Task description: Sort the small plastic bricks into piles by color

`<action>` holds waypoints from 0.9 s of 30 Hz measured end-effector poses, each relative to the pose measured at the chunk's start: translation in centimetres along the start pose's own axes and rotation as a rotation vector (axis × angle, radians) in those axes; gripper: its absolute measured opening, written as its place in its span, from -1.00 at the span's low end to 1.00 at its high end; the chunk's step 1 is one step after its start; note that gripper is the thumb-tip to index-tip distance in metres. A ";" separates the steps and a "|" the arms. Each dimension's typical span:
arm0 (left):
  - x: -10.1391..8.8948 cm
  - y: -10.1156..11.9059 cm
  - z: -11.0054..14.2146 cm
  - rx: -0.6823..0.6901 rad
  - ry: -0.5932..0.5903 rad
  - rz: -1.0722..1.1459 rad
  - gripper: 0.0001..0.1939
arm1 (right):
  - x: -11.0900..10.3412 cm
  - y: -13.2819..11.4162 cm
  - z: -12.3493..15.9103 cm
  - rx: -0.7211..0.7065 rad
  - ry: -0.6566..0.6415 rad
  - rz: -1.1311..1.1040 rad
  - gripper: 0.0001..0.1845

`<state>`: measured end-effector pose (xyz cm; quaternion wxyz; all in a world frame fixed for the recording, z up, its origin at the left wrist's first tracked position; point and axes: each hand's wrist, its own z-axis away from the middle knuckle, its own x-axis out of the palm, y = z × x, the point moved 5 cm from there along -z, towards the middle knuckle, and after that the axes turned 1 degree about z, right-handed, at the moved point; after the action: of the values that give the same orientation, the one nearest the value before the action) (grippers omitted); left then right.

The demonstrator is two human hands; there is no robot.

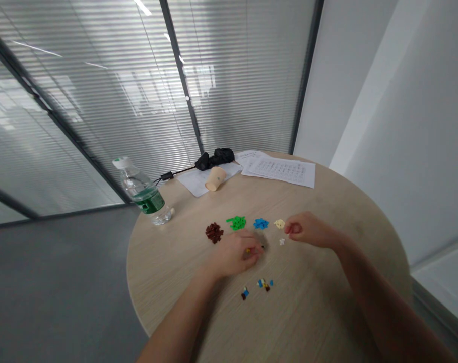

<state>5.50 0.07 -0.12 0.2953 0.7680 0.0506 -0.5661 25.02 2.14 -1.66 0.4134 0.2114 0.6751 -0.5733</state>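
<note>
With twelve o'clock at the far side of the round table (308, 302), the left hand (234, 253) is over the middle, its fingers bent inward. A small yellow piece (248, 250) shows among those fingers, but I cannot tell whether they grip it or it lies beyond them. The right hand (308, 229) is just to the three o'clock side of a cream pile (279, 224), its fingers curled with a narrow gap toward the thumb; whether they pinch anything is too small to tell. From the cream pile toward nine o'clock come a blue pile (261, 223), a green pile (237, 223) and a brown pile (214, 233), all small pieces, the brown one near the left hand. A few white pieces (282, 242) lie at six o'clock from the cream pile. Nearer the person, toward six o'clock, are a mixed cluster (265, 285) of blue, yellow and brown pieces and, to its nine o'clock side, a smaller cluster (245, 293) with blue and brown. A clear bottle (145, 194) with a green label is at ten o'clock, a paper cup (215, 179) lies tipped on a sheet (194, 182) at eleven beside a black bundle (215, 158), and printed papers (279, 169) lie at twelve.
</note>
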 end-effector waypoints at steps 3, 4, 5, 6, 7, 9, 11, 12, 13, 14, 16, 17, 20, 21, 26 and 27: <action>0.3 0.1 -0.1 0.009 -0.027 -0.056 -0.86 | 0.3 0.5 -0.1 0.029 -0.043 0.026 -0.83; 0.4 0.1 -0.1 0.008 -0.031 -0.065 -0.86 | 0.5 0.7 -0.1 0.037 -0.057 0.018 -0.83; 0.4 0.1 -0.1 0.008 -0.036 -0.069 -0.86 | 0.7 0.9 -0.2 0.045 -0.069 0.004 -0.83; 0.4 0.1 -0.1 0.008 -0.040 -0.069 -0.87 | 0.8 1.2 -0.3 0.053 -0.079 -0.013 -0.83; 0.5 0.1 -0.1 0.011 -0.045 -0.065 -0.87 | 1.0 1.4 -0.4 0.059 -0.088 -0.027 -0.84; 0.6 0.3 -0.1 0.022 -0.063 -0.041 -0.87 | 1.3 1.7 -0.5 0.064 -0.095 -0.035 -0.86; 0.9 0.4 -0.1 0.026 -0.089 -0.007 -0.86 | 1.4 1.8 -0.6 0.059 -0.106 -0.030 -0.88; 1.0 0.4 -0.1 0.025 -0.098 0.006 -0.86 | 1.5 1.8 -0.6 0.056 -0.113 -0.031 -0.89; 1.1 0.4 -0.1 0.021 -0.104 0.016 -0.86 | 1.5 1.7 -0.6 0.055 -0.118 -0.032 -0.90; 1.2 0.4 -0.1 0.018 -0.107 0.025 -0.86 | 1.5 1.6 -0.5 0.053 -0.122 -0.032 -0.90; 1.2 0.4 -0.1 0.012 -0.104 0.041 -0.86 | 1.5 1.4 -0.5 0.054 -0.119 -0.024 -0.90; 1.2 0.4 -0.2 0.011 -0.105 0.050 -0.86 | 1.5 1.3 -0.5 0.054 -0.116 -0.017 -0.91; 1.2 0.3 -0.2 0.006 -0.116 0.066 -0.86 | 1.5 1.2 -0.5 0.050 -0.113 -0.011 -0.91; 1.2 0.3 -0.2 0.003 -0.120 0.067 -0.86 | 1.5 1.2 -0.5 0.051 -0.115 -0.014 -0.91; 1.2 0.4 -0.2 -0.018 -0.135 0.053 -0.86 | 1.4 1.3 -0.6 0.038 -0.125 -0.043 -0.91; 1.1 0.4 -0.2 -0.021 -0.137 0.056 -0.86 | 1.3 1.3 -0.6 0.036 -0.126 -0.045 -0.92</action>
<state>6.22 -0.44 -0.95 0.3217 0.7256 0.0148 -0.6081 25.10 2.78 -3.49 0.4382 0.1669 0.6419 -0.6067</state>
